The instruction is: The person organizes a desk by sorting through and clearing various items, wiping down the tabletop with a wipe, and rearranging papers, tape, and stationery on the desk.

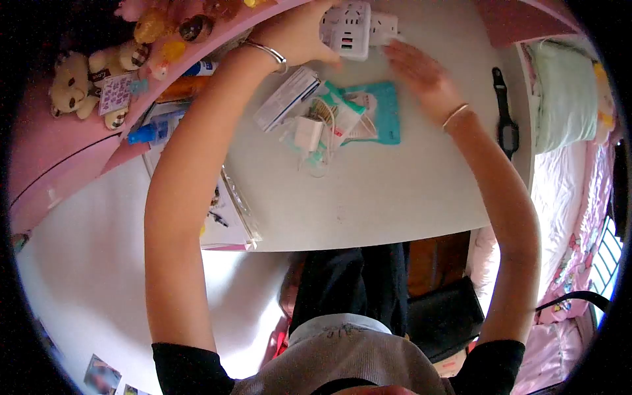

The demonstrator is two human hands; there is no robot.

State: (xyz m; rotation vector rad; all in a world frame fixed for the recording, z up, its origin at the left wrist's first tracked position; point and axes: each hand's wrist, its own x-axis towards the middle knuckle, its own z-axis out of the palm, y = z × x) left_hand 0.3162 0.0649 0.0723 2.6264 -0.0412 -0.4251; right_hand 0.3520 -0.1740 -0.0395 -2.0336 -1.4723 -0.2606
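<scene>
At the far edge of the desk, my left hand (297, 34) is closed around the left side of a white multi-socket power adapter (353, 33). Beside it on the right is a white wall socket plate (383, 27), partly hidden by the adapter. My right hand (419, 76) is slightly blurred, with its fingers stretched toward the plate's lower edge and nothing visible in it. Below the hands lie a white charger (308, 134) with a cable, a teal pouch (388, 113) and a white box (288, 99).
A black smartwatch (507, 135) lies near the desk's right edge. On the left are a teddy bear (74, 85) on a pink shelf, blue items (150, 131) and a clear folder (237, 204). A pale green pillow (565, 99) sits at the right.
</scene>
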